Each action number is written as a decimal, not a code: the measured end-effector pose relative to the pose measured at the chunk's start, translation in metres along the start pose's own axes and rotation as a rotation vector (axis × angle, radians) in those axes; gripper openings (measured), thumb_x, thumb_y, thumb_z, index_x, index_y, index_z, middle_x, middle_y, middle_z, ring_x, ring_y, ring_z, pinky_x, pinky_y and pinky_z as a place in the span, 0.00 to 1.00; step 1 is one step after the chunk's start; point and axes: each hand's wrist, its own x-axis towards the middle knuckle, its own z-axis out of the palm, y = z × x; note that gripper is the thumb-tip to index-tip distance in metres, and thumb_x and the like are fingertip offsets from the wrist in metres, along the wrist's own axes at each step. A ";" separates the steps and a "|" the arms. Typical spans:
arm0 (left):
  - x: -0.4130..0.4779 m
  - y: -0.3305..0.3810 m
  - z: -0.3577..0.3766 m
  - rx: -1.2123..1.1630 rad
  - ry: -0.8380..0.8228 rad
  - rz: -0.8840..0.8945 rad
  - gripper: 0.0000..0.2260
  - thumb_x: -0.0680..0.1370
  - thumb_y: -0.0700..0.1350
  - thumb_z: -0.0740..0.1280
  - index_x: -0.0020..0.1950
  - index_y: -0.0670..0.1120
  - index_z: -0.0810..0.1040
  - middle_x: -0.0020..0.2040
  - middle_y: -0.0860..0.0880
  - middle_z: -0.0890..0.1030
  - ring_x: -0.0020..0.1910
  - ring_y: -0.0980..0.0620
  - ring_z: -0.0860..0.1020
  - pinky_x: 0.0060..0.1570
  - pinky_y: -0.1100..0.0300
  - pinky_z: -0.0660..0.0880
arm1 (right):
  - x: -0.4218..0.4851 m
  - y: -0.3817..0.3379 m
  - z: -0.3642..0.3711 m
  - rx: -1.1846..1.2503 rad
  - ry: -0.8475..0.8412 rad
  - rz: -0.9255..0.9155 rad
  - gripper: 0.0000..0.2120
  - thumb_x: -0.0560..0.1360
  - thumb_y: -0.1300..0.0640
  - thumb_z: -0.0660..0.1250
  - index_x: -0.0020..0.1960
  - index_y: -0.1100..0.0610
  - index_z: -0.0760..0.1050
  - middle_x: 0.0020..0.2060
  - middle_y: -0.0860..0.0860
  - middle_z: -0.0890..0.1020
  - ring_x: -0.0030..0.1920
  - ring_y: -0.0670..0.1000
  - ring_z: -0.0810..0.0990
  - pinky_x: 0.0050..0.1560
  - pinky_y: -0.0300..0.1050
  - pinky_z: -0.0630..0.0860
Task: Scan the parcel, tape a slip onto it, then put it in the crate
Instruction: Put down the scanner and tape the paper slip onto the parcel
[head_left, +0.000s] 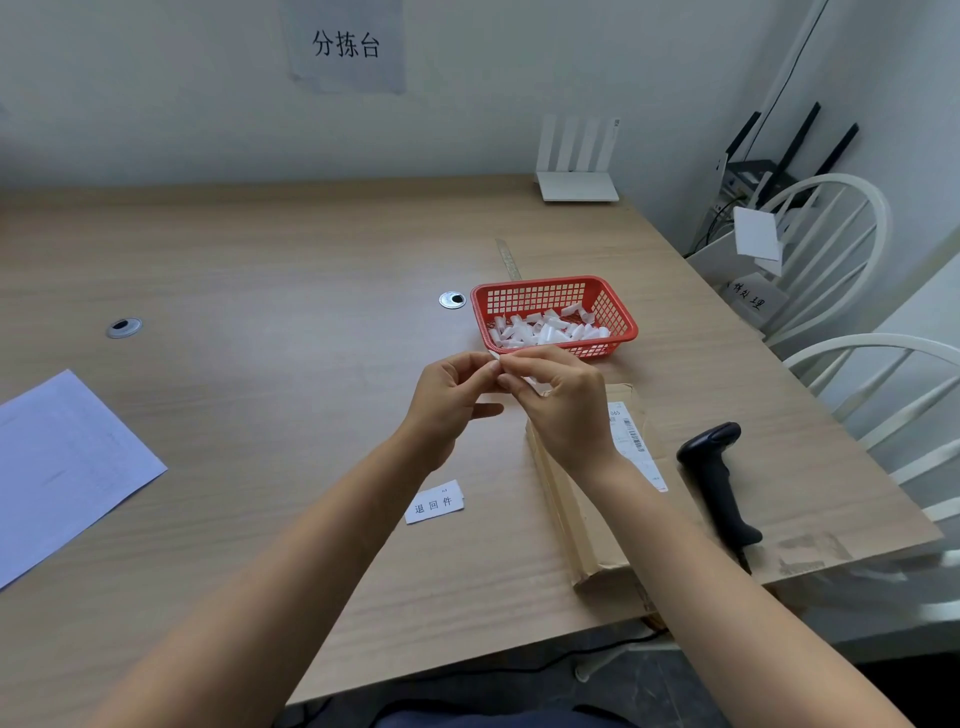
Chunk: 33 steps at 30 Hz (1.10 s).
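A brown cardboard parcel (597, 499) with a white barcode label lies on the table under my right forearm. A small white slip (434, 503) with printed characters rests to its left. My left hand (449, 397) and my right hand (558, 402) meet above the table, both pinching a small piece of white tape (496, 358) between their fingertips. A black handheld scanner (717, 483) lies to the right of the parcel. A red plastic basket (613, 312) behind my hands holds several white tape pieces.
A blue-white sheet of paper (67, 467) lies at the left edge. A ruler (509, 259) sits behind the basket, a white router (576, 161) by the wall. Two cable holes pierce the tabletop. White chairs (841, 260) and a labelled white crate (737, 270) stand to the right.
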 end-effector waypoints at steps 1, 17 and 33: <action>0.000 0.000 0.000 -0.003 0.003 0.002 0.09 0.77 0.43 0.61 0.39 0.50 0.78 0.35 0.53 0.82 0.36 0.59 0.81 0.33 0.68 0.77 | 0.000 0.000 0.000 0.006 -0.002 0.002 0.10 0.69 0.63 0.70 0.50 0.64 0.80 0.45 0.60 0.84 0.47 0.55 0.82 0.48 0.45 0.79; -0.005 0.007 0.005 0.305 0.028 0.121 0.07 0.76 0.38 0.62 0.43 0.44 0.79 0.35 0.51 0.79 0.36 0.55 0.78 0.34 0.69 0.77 | 0.003 -0.005 -0.009 0.099 0.000 0.133 0.05 0.71 0.61 0.69 0.44 0.62 0.81 0.37 0.57 0.85 0.37 0.50 0.83 0.41 0.48 0.82; -0.013 0.009 0.002 0.664 0.139 0.429 0.06 0.73 0.38 0.67 0.44 0.40 0.83 0.36 0.43 0.83 0.31 0.55 0.75 0.31 0.75 0.69 | 0.006 -0.018 -0.007 0.074 0.009 0.258 0.04 0.69 0.62 0.69 0.40 0.61 0.82 0.34 0.56 0.84 0.35 0.51 0.82 0.42 0.51 0.81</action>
